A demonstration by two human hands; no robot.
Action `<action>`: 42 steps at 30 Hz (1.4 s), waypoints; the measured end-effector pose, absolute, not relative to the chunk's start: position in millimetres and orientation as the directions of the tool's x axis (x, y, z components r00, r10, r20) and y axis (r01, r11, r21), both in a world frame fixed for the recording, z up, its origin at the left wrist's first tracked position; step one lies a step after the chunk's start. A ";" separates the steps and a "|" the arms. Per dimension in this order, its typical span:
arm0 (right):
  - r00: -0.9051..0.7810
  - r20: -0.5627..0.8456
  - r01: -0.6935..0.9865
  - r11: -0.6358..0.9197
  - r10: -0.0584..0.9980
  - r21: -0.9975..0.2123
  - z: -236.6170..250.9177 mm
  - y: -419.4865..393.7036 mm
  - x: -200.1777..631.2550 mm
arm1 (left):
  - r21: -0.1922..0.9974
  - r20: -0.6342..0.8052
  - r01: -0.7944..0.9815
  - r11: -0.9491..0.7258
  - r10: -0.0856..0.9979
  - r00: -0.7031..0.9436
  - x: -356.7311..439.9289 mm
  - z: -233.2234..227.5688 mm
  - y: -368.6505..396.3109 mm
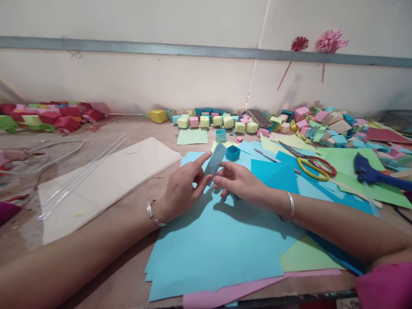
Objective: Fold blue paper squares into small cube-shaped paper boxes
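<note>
Both of my hands hold a small folded strip of light blue paper (215, 159) above a stack of light blue sheets (219, 244). My left hand (184, 189) pinches its lower end, with the index finger stretched along the strip. My right hand (240, 182) grips it from the right with thumb and fingertips. A silver bracelet sits on each wrist. A small dark blue paper box (232, 152) stands just behind the strip.
Scissors with yellow and red handles (310, 165) and a blue glue gun (370, 171) lie to the right on green and blue sheets. Several small paper cubes (222, 121) line the back wall. A cream board (106, 180) with clear sticks lies left. Red and green boxes (48, 116) pile far left.
</note>
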State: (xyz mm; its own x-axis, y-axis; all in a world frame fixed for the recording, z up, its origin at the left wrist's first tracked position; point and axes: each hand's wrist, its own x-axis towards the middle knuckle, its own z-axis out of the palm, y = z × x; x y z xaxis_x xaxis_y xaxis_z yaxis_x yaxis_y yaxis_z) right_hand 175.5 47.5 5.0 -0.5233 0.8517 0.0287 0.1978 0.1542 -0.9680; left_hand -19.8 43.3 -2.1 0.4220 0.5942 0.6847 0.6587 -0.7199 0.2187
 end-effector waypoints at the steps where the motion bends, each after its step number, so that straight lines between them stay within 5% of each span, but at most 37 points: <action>1: -0.526 0.000 0.135 0.084 0.850 -0.987 4.2 48.4 174.7 | 0.198 0.689 0.642 -0.741 0.571 0.446 -19.7 -3.0 42.6; 11: -0.575 -0.007 0.001 -0.008 0.818 -1.000 3.2 47.3 172.7 | 0.343 0.513 0.476 -0.810 0.586 0.628 -21.1 -3.4 42.2; 16: -0.593 0.050 -0.029 0.041 0.803 -0.999 -6.6 51.1 172.9 | 0.437 0.469 0.503 -0.746 0.666 0.580 -19.7 -4.1 42.0; 24: -0.534 -0.109 0.078 -0.080 0.838 -0.994 -8.8 53.3 176.0 | 0.676 0.406 0.492 -0.549 0.834 0.374 -18.8 -5.6 46.6; 30: -0.459 -0.035 -0.076 -0.078 0.888 -0.994 -6.0 49.6 172.1 | 0.825 0.326 0.344 -0.448 0.875 0.357 -18.2 -2.0 51.7; 42: -0.415 0.040 0.130 0.103 0.909 -0.986 1.0 35.8 175.2 | 0.637 0.379 0.405 -0.656 0.724 0.576 -18.2 6.2 44.6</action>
